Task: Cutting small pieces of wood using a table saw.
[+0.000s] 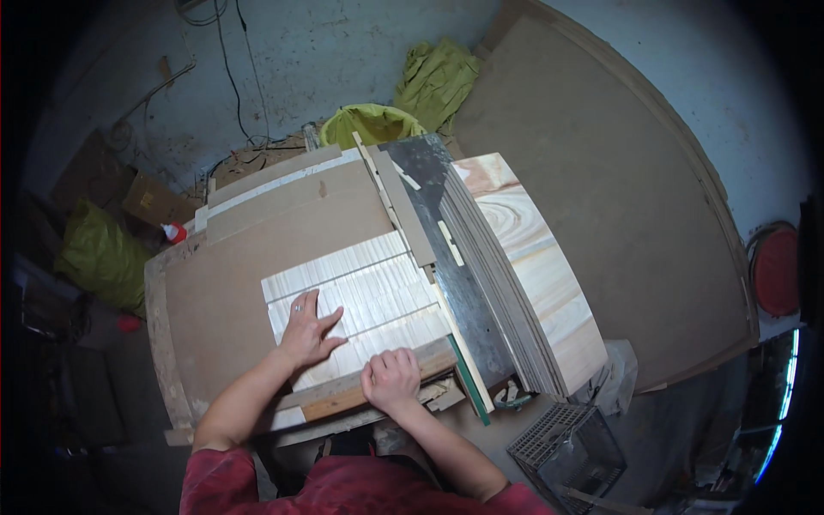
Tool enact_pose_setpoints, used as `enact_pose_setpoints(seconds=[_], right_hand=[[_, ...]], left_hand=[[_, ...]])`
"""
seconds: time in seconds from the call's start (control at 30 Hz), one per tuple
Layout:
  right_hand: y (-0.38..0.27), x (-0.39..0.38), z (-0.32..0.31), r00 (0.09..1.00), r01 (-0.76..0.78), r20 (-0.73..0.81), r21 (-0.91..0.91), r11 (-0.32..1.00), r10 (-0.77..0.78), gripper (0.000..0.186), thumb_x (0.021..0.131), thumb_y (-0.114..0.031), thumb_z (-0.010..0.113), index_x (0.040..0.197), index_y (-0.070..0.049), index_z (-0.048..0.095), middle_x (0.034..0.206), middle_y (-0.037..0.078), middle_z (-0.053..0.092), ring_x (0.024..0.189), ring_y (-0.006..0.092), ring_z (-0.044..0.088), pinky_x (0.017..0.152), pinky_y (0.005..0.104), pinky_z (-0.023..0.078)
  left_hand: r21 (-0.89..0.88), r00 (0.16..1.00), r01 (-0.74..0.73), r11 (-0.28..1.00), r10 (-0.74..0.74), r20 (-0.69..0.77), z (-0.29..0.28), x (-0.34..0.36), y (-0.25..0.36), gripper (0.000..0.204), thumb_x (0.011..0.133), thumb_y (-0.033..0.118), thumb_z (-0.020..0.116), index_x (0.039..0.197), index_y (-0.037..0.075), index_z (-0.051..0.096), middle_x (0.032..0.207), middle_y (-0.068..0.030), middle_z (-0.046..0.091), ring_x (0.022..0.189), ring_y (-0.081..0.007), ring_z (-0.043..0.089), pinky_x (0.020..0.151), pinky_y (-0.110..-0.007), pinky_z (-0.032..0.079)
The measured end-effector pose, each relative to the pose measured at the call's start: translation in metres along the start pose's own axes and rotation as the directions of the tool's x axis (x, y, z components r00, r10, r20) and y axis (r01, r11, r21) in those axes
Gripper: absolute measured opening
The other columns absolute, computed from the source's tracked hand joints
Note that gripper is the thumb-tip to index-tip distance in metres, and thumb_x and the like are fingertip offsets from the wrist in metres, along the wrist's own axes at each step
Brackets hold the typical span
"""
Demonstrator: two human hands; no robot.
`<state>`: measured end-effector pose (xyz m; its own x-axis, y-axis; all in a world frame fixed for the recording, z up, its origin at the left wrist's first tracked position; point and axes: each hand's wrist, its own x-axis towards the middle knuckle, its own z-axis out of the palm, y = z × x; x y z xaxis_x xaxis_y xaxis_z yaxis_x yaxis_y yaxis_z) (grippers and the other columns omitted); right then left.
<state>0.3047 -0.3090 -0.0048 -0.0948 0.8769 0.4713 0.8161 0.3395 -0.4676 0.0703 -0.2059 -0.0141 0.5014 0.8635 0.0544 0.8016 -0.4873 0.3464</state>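
Note:
A pale wooden panel [360, 276] with narrow grain bands and two dark lines across it lies on a brown board [232, 275]. My left hand [311, 330] rests on the panel near its left side, fingers and thumb spread, a ring on one finger. At the panel's near edge runs a wooden bar [335, 402], greyish on top with an orange-brown front. My right hand [393, 378] is curled over this bar, knuckles up; its fingertips are mostly hidden. A pale strip with a green side [468, 378] stands along the panel's right end, just beyond my right hand.
Right of the panel lie a dark work surface [481, 318] with small wood offcuts, stacked thin boards [506, 283] and a grained wooden board [536, 266]. Large brown sheets [592, 189] lean at the right. A yellow-green sack [369, 124] stands behind; a plastic crate [571, 455] sits at lower right.

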Motion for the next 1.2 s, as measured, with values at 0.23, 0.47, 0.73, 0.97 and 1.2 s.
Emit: enact_pose_setpoints(seconds=[0.23,0.47,0.73,0.97,1.2], right_hand=[[-0.015,0.103,0.078,0.996,0.086,-0.004,-0.038,0.996,-0.086,0.017,0.09,-0.02,0.074,0.08,-0.009,0.067,0.085,0.012,0.065,0.09,0.035,0.062,0.089,0.0492,0.05],[0.004,0.16,0.1,0.991,0.009,0.132,-0.131,0.991,0.008,0.019,0.099,-0.023,0.069,0.093,-0.006,0.075,0.095,0.016,0.073,0.101,0.0356,0.065,0.103,0.0515,0.048],[0.017,0.1,0.069,0.983,-0.085,0.146,-0.192,0.978,0.114,0.021,0.1,-0.024,0.069,0.092,-0.005,0.074,0.097,0.016,0.072,0.103,0.0357,0.064,0.104,0.0515,0.047],[-0.016,0.051,0.031,0.994,0.007,0.112,-0.068,0.998,0.001,0.017,0.094,-0.021,0.073,0.086,-0.006,0.07,0.089,0.014,0.066,0.096,0.0356,0.061,0.096,0.0501,0.049],[-0.017,-0.083,-0.05,0.997,0.002,0.074,-0.088,0.996,0.005,0.015,0.086,-0.019,0.075,0.08,-0.008,0.067,0.083,0.012,0.061,0.086,0.0341,0.061,0.085,0.048,0.049]], left_hand=[[0.081,0.995,0.088,0.993,-0.084,-0.056,-0.044,0.055,-0.106,0.071,0.084,0.053,0.09,0.146,0.023,0.076,0.161,-0.0392,0.044,0.153,-0.058,0.039,0.13,-0.062,0.031],[0.074,0.989,0.128,0.989,-0.133,0.067,-0.054,0.136,-0.138,0.077,0.083,0.06,0.09,0.152,0.03,0.072,0.167,-0.0342,0.044,0.159,-0.0502,0.038,0.132,-0.065,0.027],[0.014,0.991,0.059,0.998,-0.06,0.116,-0.005,0.121,-0.096,0.075,0.085,0.061,0.087,0.153,0.034,0.071,0.166,-0.0335,0.044,0.159,-0.0491,0.039,0.133,-0.065,0.024],[0.046,0.992,0.128,0.991,-0.128,0.013,-0.036,0.03,-0.046,0.072,0.084,0.054,0.091,0.149,0.028,0.075,0.162,-0.0328,0.046,0.155,-0.048,0.042,0.131,-0.068,0.025],[-0.083,0.995,0.098,0.992,-0.1,-0.026,-0.003,-0.072,0.06,0.09,0.071,0.049,0.099,0.148,0.014,0.071,0.155,-0.0335,0.048,0.148,-0.0515,0.043,0.127,-0.065,0.031]])
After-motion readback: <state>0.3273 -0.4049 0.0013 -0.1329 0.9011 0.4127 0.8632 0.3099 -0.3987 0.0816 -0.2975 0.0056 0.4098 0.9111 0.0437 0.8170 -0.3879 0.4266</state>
